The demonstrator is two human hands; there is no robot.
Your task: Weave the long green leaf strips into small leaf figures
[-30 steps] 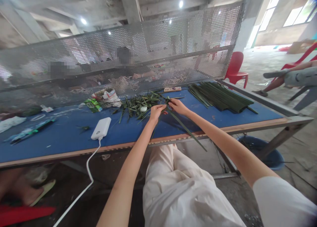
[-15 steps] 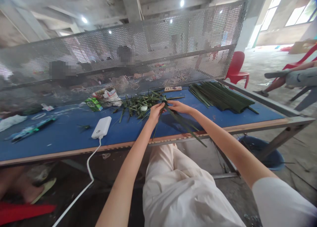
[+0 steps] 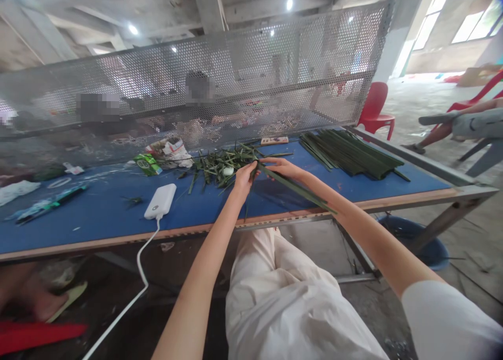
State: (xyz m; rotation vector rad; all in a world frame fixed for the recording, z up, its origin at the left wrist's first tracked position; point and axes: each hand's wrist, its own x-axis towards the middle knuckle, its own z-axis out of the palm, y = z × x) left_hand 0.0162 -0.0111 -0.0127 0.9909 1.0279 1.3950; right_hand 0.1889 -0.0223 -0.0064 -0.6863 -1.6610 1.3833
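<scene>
Above the front part of the blue table, my left hand is closed on the gathered end of some long green leaf strips. My right hand pinches the same strips close by, its fingers pointing left toward the left hand. The free ends of the strips trail down to the right, over the right forearm. A heap of cut green leaf scraps lies just behind and left of my hands, with a round whitish object in it. What the fingertips cover is hidden.
A stack of long leaf strips lies on the right. Leftward are a white power bank with a cable, a green packet and a crumpled bag. A perforated metal screen stands behind; a blue basin sits below right.
The free ends of the strips have swung up and to the right, now lying closer together across the right forearm. Both hands have shifted slightly left.
</scene>
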